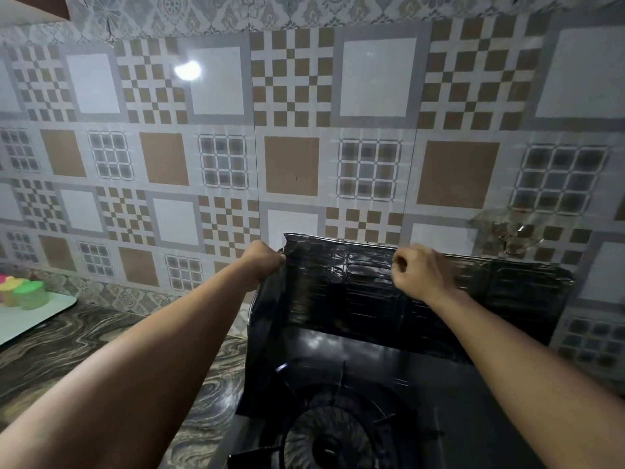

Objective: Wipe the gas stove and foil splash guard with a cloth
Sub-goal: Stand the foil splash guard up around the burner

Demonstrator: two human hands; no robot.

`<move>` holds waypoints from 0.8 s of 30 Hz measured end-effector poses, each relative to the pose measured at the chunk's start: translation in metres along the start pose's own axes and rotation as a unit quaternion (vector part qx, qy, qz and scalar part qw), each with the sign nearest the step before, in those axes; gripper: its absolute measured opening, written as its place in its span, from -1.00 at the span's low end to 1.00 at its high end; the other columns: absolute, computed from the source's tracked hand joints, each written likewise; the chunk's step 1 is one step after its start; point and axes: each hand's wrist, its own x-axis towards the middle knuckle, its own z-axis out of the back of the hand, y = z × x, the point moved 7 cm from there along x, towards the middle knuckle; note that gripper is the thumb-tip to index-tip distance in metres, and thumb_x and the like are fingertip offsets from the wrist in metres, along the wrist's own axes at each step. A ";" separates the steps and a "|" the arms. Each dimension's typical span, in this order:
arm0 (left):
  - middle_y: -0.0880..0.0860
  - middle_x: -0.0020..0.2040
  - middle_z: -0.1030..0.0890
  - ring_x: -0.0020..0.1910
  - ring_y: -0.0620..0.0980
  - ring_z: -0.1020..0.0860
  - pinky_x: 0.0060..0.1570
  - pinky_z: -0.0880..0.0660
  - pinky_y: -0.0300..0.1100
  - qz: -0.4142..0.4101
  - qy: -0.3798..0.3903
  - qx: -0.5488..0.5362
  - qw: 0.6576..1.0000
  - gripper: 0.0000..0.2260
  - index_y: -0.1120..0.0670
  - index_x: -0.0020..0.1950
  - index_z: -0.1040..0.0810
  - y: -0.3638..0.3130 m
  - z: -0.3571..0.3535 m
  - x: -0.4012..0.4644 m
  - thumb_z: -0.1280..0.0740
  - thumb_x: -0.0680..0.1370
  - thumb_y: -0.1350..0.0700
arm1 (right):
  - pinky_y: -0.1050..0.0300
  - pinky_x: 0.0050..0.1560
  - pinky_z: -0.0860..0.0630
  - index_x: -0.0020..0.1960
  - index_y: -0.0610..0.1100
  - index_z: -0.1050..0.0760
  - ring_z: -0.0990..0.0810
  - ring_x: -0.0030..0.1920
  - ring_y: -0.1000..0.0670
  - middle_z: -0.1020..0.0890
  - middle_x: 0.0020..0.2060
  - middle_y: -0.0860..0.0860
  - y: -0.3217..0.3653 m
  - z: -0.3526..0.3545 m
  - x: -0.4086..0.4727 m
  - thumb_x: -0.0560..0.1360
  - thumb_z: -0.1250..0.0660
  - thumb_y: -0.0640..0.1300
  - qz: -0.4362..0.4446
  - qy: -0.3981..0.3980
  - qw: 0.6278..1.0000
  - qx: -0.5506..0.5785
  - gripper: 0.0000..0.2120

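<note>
Foil splash guard (439, 299) upright, long axis left-right, left hand (263, 262) gripping its corner, right hand (419, 272) pinching top edge

Legible text, labels, brands, numbers, signs: none readable on any surface in the head view.

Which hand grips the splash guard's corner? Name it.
The left hand: it pinches the top left corner of the foil splash guard. The right hand is curled at the guard's top edge, farther right.
</note>
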 end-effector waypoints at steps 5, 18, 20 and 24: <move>0.12 -0.24 -0.57 -0.35 -0.02 -0.58 -0.51 -0.43 -0.28 0.022 0.018 -0.097 0.995 -0.86 0.23 -0.17 -0.49 0.013 0.005 -0.007 -0.39 0.49 0.18 | 0.11 -0.07 -0.49 0.03 0.00 -0.49 -0.53 -0.05 -0.07 -0.61 0.03 -0.02 -0.006 -0.031 0.011 0.38 -0.34 -0.28 -0.100 0.158 0.981 0.041 -0.71; 0.24 -0.22 -0.59 -0.29 0.15 -0.57 -0.15 -0.49 -0.13 0.168 0.296 -0.130 0.931 -0.78 0.26 -0.23 -0.58 0.045 0.011 -0.063 -0.22 0.34 0.14 | -0.14 0.30 -0.35 0.35 0.18 -0.27 -0.27 0.34 -0.21 -0.24 0.32 -0.14 0.008 -0.046 -0.004 0.35 -0.54 -0.04 -0.121 0.233 0.964 0.036 -0.32; 0.21 -0.28 -0.56 -0.34 0.14 -0.54 -0.12 -0.46 -0.11 0.172 0.263 -0.153 0.937 -0.80 0.24 -0.29 -0.53 0.044 0.011 -0.064 -0.16 0.35 0.16 | -0.16 0.32 -0.34 0.33 0.18 -0.28 -0.26 0.33 -0.23 -0.25 0.30 -0.15 0.009 -0.045 -0.003 0.34 -0.54 -0.02 -0.124 0.236 0.963 0.038 -0.34; 0.24 -0.27 -0.61 -0.31 0.18 -0.59 -0.09 -0.50 -0.02 0.190 0.247 -0.204 0.928 -0.70 0.31 -0.14 -0.55 0.044 0.005 -0.065 -0.14 0.36 0.13 | -0.18 0.35 -0.30 0.33 0.18 -0.30 -0.23 0.36 -0.25 -0.26 0.30 -0.17 0.010 -0.043 -0.002 0.33 -0.54 0.01 -0.123 0.238 0.963 0.039 -0.34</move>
